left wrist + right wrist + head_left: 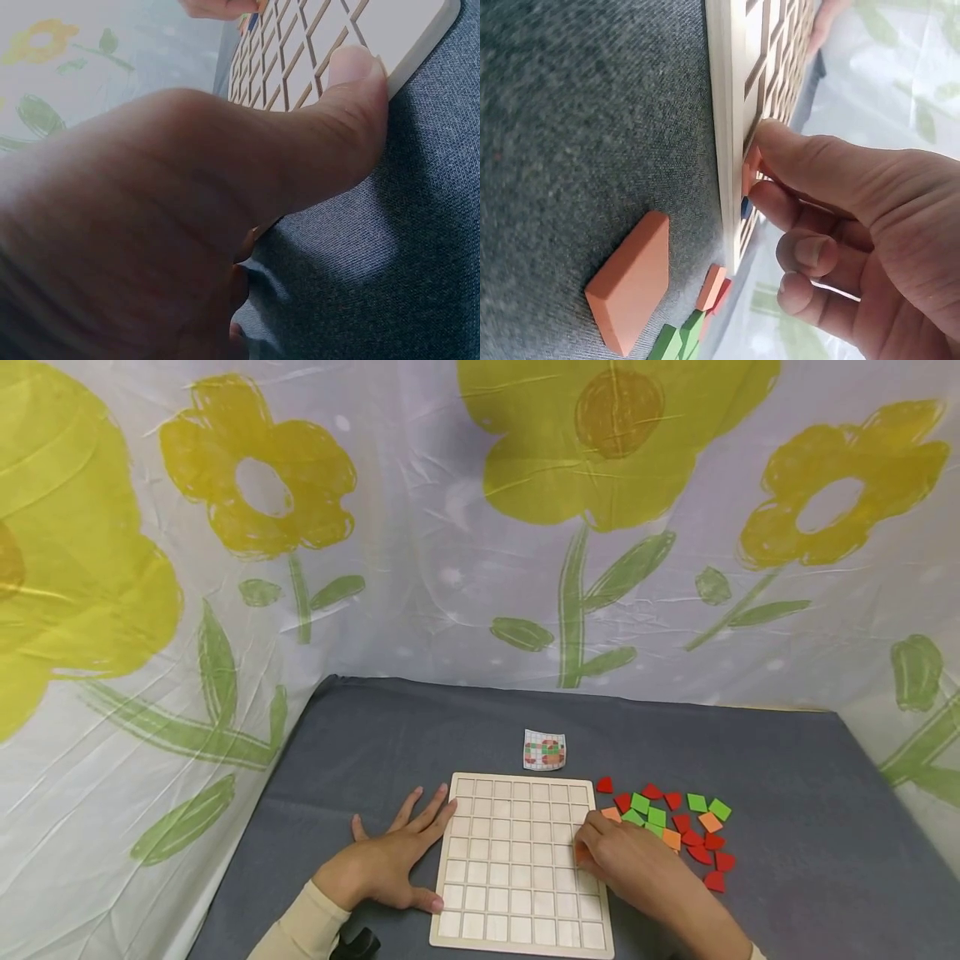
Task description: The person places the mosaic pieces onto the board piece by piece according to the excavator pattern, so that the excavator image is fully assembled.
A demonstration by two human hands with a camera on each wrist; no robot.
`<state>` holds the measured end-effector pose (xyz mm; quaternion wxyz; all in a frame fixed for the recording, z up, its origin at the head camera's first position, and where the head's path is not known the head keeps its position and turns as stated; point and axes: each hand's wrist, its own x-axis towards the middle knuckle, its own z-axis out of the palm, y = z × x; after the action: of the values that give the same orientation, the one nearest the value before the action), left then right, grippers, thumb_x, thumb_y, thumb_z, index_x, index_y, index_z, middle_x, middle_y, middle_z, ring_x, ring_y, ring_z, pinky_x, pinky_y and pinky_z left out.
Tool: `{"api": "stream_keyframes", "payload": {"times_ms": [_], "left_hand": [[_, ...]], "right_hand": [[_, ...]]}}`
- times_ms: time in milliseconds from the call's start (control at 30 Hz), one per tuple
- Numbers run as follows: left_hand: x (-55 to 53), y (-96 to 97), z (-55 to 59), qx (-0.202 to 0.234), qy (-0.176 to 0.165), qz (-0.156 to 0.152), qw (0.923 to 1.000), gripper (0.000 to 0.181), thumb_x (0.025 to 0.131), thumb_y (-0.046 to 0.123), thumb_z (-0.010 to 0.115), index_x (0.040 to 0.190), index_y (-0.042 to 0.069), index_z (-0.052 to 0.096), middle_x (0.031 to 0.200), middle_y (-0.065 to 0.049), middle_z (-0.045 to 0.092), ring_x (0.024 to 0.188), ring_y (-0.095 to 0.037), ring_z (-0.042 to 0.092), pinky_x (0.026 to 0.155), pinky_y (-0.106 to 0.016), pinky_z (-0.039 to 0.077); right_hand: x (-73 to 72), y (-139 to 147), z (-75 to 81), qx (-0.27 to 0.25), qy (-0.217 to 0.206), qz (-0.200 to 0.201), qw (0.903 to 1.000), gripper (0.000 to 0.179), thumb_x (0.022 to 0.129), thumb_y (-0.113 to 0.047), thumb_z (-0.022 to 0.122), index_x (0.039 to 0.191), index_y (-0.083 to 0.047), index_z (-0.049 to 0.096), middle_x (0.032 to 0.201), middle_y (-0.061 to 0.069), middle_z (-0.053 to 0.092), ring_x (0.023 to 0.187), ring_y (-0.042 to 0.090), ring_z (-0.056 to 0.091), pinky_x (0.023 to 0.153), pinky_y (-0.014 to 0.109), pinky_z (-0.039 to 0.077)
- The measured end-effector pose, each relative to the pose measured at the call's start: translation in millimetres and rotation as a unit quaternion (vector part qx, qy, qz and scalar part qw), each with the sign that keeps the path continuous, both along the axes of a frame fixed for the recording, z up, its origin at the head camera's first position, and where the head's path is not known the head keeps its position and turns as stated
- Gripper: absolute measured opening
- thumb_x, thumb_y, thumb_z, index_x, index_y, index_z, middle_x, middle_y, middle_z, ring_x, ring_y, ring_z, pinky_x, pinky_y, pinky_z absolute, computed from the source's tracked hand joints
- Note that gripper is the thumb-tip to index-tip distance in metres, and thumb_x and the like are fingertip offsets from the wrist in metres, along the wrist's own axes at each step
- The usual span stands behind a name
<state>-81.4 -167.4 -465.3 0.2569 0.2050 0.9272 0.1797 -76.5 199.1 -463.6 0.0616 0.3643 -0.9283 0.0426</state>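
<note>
A pale wooden grid board [508, 853] lies flat on the dark cloth. My left hand [393, 856] is spread along its left side, with thumb [352, 82] and fingertips resting on the frame. Over the board's right-hand column, my right hand [622, 856] pinches a small orange tile [752, 161] between thumb and forefinger, low at the grid cells. Just beyond that tile, a dark blue piece [745, 207] shows at the board in the right wrist view. The right hand's other fingers are curled and hide part of the grid.
Right of the board lie loose tiles: several red ones [714, 882], several green squares [697, 803] and a few orange squares [709, 823]. Behind the board is a small printed card [544, 750] with a coloured grid picture. A flower-patterned curtain [420, 568] hangs behind the table.
</note>
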Motion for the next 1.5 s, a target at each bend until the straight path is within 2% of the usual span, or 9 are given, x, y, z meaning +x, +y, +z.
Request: {"api": "stream_keyframes", "payload": {"times_ms": [133,233,333,433,600,733,900,1167,1500], "left_hand": [[0.9,0.2,-0.1,0.000,0.001,0.002,1.0000,0.129,0.073,0.063,0.090,0.172,0.034,0.013,0.179,0.010,-0.002,0.164,-0.032,-0.005,0.093,-0.099,-0.002],[1.4,0.2,0.0,0.002,0.002,0.003,1.0000,0.128,0.073,0.062,0.090,0.172,0.033,0.013,0.179,0.010,-0.002,0.165,-0.032,-0.005,0.093,-0.099,-0.002],[1.6,0.3,0.4,0.002,0.002,0.004,1.0000,0.128,0.073,0.062,0.090,0.172,0.033,0.014,0.179,0.010,-0.002,0.165,-0.032,-0.004,0.093,-0.099,-0.002],[1.9,0.6,0.8,0.001,0.002,0.005,1.0000,0.128,0.073,0.062,0.090,0.172,0.033,0.014,0.179,0.009,-0.002,0.164,-0.033,-0.004,0.093,-0.099,-0.002],[1.4,1.1,0.7,-0.004,0.003,0.002,1.0000,0.129,0.073,0.062,0.089,0.172,0.034,0.012,0.179,0.010,-0.003,0.164,-0.032,-0.005,0.093,-0.099,-0.001],[1.0,1.0,1.1,-0.004,0.003,0.001,1.0000,0.128,0.074,0.062,0.089,0.172,0.034,0.011,0.179,0.010,-0.004,0.164,-0.032,-0.006,0.093,-0.099,-0.001],[0.3,0.8,1.4,-0.012,0.001,0.001,0.9999,0.130,0.073,0.063,0.089,0.172,0.034,0.010,0.179,0.009,-0.005,0.164,-0.032,-0.006,0.093,-0.099,0.000],[-0.2,-0.1,1.3,-0.008,-0.001,-0.001,1.0000,0.128,0.074,0.063,0.088,0.172,0.035,0.011,0.178,0.011,-0.005,0.164,-0.031,-0.006,0.094,-0.099,-0.001],[0.2,0.2,1.8,0.003,0.000,-0.001,1.0000,0.128,0.074,0.062,0.089,0.172,0.033,0.012,0.179,0.009,-0.004,0.164,-0.033,-0.006,0.093,-0.099,-0.002]], "right_hand": [[0.5,2,1.9,0.001,-0.008,-0.005,1.0000,0.018,0.092,-0.023,0.083,0.092,-0.017,0.067,0.089,-0.008,0.053,0.067,0.003,0.046,0.061,0.023,0.048],[-1.6,8,6.0,-0.001,-0.045,-0.026,0.9987,0.017,0.094,-0.031,0.082,0.098,-0.018,0.070,0.095,-0.010,0.056,0.071,0.002,0.051,0.066,0.026,0.052],[-4.9,17,11.8,0.004,-0.072,-0.054,0.9959,0.021,0.094,-0.033,0.082,0.103,-0.018,0.071,0.099,-0.010,0.058,0.070,0.002,0.053,0.065,0.027,0.053],[-7.6,28,15.9,0.009,-0.062,-0.075,0.9952,0.023,0.091,-0.028,0.085,0.106,-0.018,0.071,0.102,-0.008,0.060,0.068,0.005,0.055,0.060,0.026,0.051],[-14.4,49,19.5,0.016,-0.059,-0.118,0.9912,0.026,0.090,-0.026,0.086,0.108,-0.015,0.071,0.101,-0.005,0.059,0.063,0.005,0.049,0.057,0.025,0.047],[-19.4,66,19.4,0.032,-0.051,-0.141,0.9882,0.030,0.087,-0.024,0.089,0.108,-0.010,0.072,0.099,-0.001,0.060,0.062,0.006,0.049,0.056,0.027,0.049],[-23.8,81,14.6,0.033,-0.076,-0.164,0.9830,0.028,0.088,-0.020,0.088,0.109,-0.008,0.072,0.095,-0.001,0.059,0.065,0.008,0.050,0.055,0.029,0.048],[-29.5,88,8.3,0.035,-0.113,-0.173,0.9778,0.021,0.092,-0.018,0.084,0.106,-0.010,0.072,0.093,-0.002,0.056,0.066,0.009,0.049,0.055,0.030,0.046],[-33.7,89,7.4,0.030,-0.122,-0.176,0.9763,0.021,0.089,-0.016,0.086,0.105,-0.009,0.073,0.097,0.001,0.061,0.068,0.010,0.055,0.057,0.034,0.053]]}}
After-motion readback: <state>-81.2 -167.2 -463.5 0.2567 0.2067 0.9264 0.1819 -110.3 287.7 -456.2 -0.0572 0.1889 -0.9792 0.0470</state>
